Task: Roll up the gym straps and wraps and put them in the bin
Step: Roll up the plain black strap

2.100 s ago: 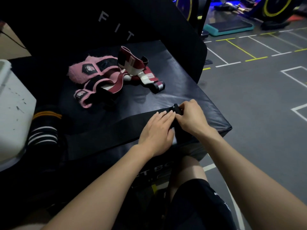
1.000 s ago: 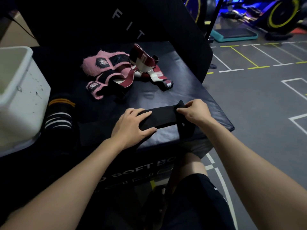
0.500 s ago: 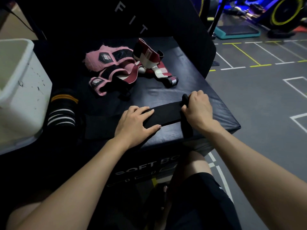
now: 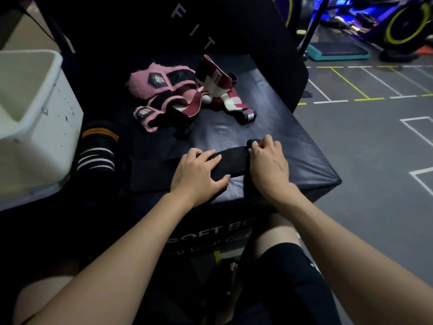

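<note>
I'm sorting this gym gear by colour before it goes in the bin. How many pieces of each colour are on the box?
Black strap under both hands: 1
Pink wraps: 2
Dark red and white wraps: 2, as far as the tangle shows
Black striped roll, beside the box: 1
Total: 6

bin: cut off left | black strap: far end perhaps lost in dark

A black padded box printed with pale lettering is standing on a grey gym floor marked with white and yellow lines. A tall black pad lettered FIT is rising behind its far edge. Beyond, a teal step platform and yellow-rimmed machines are sitting under blue light
</note>
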